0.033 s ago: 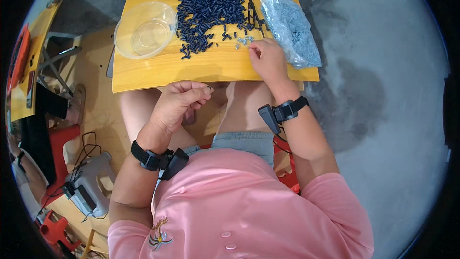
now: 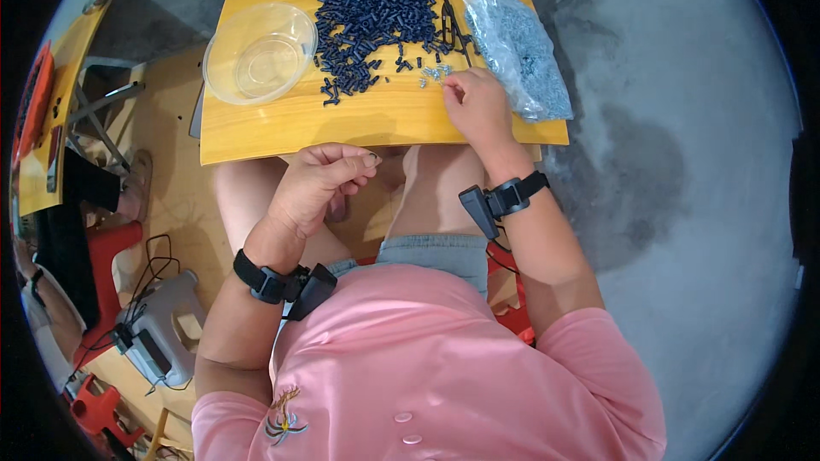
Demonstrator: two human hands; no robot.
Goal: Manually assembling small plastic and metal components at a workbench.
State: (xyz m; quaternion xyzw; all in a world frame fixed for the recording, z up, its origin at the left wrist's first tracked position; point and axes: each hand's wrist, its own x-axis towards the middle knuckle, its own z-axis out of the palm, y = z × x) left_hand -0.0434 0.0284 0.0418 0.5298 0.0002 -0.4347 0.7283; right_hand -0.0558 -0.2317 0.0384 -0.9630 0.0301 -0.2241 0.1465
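My left hand is closed in front of the table's near edge, thumb and forefinger pinching a small dark piece that barely shows. Over the table's right side, my right hand has its fingers drawn together beside a few tiny silvery metal parts. Whatever it pinches, if anything, is hidden. Beyond both hands spreads a heap of short dark-blue plastic pieces. A clear plastic bag full of small metal parts lies just right of my right hand.
An open clear round tub stands left of the heap. Slim black forked objects lie between heap and bag. The yellow table ends above my knees. At left are another person's leg, a red stool and a grey case with cables.
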